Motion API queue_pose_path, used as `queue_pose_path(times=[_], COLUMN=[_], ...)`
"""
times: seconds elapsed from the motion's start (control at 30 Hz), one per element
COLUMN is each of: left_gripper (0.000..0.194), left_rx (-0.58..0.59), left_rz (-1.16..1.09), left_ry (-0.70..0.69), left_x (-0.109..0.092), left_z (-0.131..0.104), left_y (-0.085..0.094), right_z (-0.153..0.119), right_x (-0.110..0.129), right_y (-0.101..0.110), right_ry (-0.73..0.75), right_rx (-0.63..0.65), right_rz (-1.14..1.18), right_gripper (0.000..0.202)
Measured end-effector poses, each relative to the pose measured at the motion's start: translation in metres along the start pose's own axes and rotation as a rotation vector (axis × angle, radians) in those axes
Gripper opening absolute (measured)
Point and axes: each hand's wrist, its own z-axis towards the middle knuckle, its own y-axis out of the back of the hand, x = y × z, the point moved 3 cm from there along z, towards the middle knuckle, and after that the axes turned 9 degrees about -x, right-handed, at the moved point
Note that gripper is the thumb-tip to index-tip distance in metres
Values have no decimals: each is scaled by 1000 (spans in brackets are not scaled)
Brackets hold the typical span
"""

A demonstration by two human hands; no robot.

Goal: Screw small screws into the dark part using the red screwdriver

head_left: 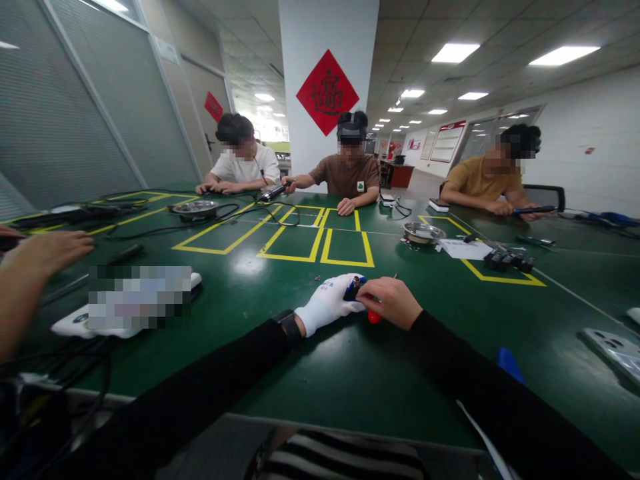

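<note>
My left hand (327,303) wears a white glove with blue print and is closed around a small dark blue and black part with a silver metal top (356,283). My right hand (389,301), bare, meets it over the middle of the near table, its fingers pinched against that part. Below the right fingers shows a red rounded end (373,317); whether it belongs to something in the grip is hidden. A thin tip (395,276) pokes up behind the right knuckles.
The green table (280,373) carries yellow tape outlines. Metal bowls (424,232), white paper (466,249), several black parts (509,260), a phone (616,353), a blue object (510,365) and a white device (130,310) lie around. Three people sit opposite; another person's hand (45,257) reaches in at left.
</note>
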Motion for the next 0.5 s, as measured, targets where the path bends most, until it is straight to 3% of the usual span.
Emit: queue_pose_path(times=[0.17,0.27,0.4,0.5], left_gripper=[55,59,51,41], left_rx=[12,-11,-2,34], left_rz=[-57,-98,-177,-207], left_ry=[53,103,188,210], left_x=[-6,-10,-10,-8], left_z=[0,-2,-5,-5], left_y=[3,5,6,6], right_z=[0,-2,-10,-17], right_x=[-7,-16,-29,-36], right_y=[10,19,18,10], right_ry=[-213,-313,-332,-292], right_rx=[-76,-105,114,260], right_rz=[78,6,-204,-235], right_gripper=[22,22,24,34])
